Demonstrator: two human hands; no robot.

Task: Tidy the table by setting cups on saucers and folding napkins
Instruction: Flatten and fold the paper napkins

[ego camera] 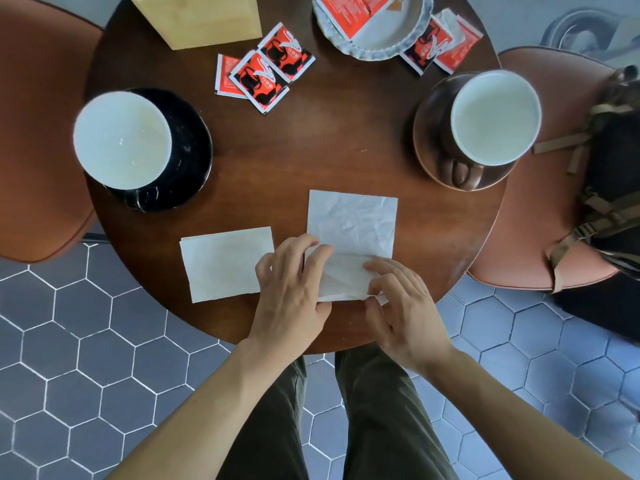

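Observation:
A crumpled white napkin [353,223] lies at the near edge of the round wooden table [346,143], its near part turned up and over. My left hand [294,289] pinches that raised flap at its left side, and my right hand [401,299] pinches it at the right. A second napkin [221,261], folded into a rectangle, lies to the left. A white-lined cup [121,140] stands on a black saucer [194,147] at the left. A brown cup [495,117] stands on a brown saucer [426,140] at the right.
Red, black and white sachets [266,74] lie scattered at the back, more of them in and beside a scalloped dish [381,46]. A wooden box [197,19] stands at the back left. Orange chairs [34,133] flank the table; the right one carries a backpack [613,188].

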